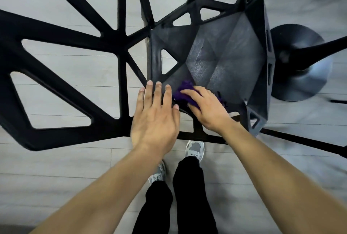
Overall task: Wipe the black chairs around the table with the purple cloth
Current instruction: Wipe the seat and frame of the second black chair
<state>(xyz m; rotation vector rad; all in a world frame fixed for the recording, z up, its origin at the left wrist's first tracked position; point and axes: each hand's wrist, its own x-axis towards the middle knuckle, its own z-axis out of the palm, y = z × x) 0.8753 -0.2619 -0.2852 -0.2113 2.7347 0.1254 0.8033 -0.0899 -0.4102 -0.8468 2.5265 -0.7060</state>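
A black chair [261, 50] is seen from above, and its faceted seat [221, 61] is taken as the reference for everything else. The purple cloth [183, 88] is bunched on the seat's near left corner, close to where the seat is joined by the openwork backrest [62, 33]. The cloth is largely covered by the right hand [208, 110], whose fingers are bent over the bundle and pressed onto it; the thumb is hidden, so how tightly the cloth is gripped cannot be told. Just left of the cloth, at the same corner of the seat, the left hand [155, 119] is laid flat with its fingers straight and slightly spread, and nothing is held in it; its fingertips appear to be set on the seat's edge. The backrest is spread out to the left of the seat, its black struts framing triangular gaps. To the right of the seat, a round dark pedestal base [304, 76] is seen on the pale plank floor [75, 168]. On the near side of the seat, grey shoes [195, 149] and black trousers [187, 186] are visible between the forearms
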